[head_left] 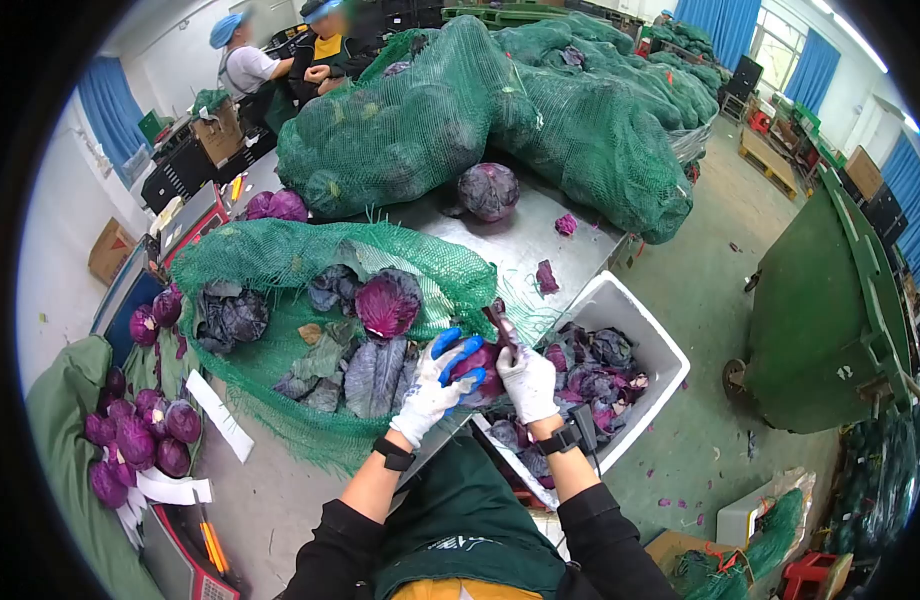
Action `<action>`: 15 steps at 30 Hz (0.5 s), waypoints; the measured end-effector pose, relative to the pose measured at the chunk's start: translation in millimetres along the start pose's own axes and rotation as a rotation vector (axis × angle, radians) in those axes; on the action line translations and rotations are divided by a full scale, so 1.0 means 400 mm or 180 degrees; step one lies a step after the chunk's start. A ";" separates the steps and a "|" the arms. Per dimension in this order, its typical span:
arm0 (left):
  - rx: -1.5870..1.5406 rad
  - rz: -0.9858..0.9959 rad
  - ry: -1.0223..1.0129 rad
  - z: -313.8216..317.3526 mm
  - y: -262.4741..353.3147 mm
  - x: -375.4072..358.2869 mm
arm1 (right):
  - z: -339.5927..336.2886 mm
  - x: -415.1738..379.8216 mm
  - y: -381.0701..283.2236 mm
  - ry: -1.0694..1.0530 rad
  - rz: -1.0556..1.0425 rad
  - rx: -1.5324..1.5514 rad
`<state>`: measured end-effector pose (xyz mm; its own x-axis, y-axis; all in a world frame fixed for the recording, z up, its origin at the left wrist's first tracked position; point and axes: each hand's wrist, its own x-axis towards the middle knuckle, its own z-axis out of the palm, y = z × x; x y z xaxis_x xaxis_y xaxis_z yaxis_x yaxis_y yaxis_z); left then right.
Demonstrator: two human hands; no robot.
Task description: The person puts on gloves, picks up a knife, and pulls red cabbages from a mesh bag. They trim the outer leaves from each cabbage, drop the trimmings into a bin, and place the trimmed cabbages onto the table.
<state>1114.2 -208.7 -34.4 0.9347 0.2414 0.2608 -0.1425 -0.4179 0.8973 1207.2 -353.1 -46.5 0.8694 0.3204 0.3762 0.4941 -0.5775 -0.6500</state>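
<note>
My left hand (435, 385), in a white glove with blue fingertips, grips a small red cabbage (478, 368) over the table edge. My right hand (529, 382), in a white glove, holds a knife (503, 325) whose blade rests against the top of that cabbage. Just left of my hands an opened green net sack (280, 260) lies flat on the steel table (525, 250), with a trimmed red cabbage (387, 303) and loose dark outer leaves (365, 375) on it.
A white bin (660, 345) of purple leaf scraps stands under my right hand. Full green net sacks (500, 110) pile at the back, with one loose cabbage (488, 190) before them. Trimmed cabbages (135, 440) lie at the left. Two people (280, 55) stand far left. A green cart (830, 300) is on the right.
</note>
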 end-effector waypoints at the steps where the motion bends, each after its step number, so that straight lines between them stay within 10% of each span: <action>1: -0.0003 -0.0003 0.0007 -0.001 -0.006 -0.007 | -0.002 0.003 0.012 0.0000 0.0325 0.0078; 5: -0.1212 -0.0327 0.0125 -0.013 0.010 -0.007 | 0.014 0.011 0.028 -0.0006 0.0291 -0.0032; 9: 0.1246 -0.0456 0.0393 0.010 0.084 -0.009 | 0.023 -0.027 -0.039 0.0052 0.0231 0.0115; 13: 0.1324 -0.0477 0.0176 0.018 0.081 0.008 | 0.033 -0.017 0.054 0.0375 0.0294 -0.0278; 15: 0.0891 -0.0300 0.0231 -0.007 0.036 0.004 | 0.021 -0.034 0.166 -0.0046 0.1415 0.0415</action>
<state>1112.6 -211.8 -20.2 0.9124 0.3482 0.2150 0.0483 -0.6134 0.7883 1228.2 -389.5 -100.2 0.9967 0.0739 0.0335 0.0694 -0.5622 -0.8241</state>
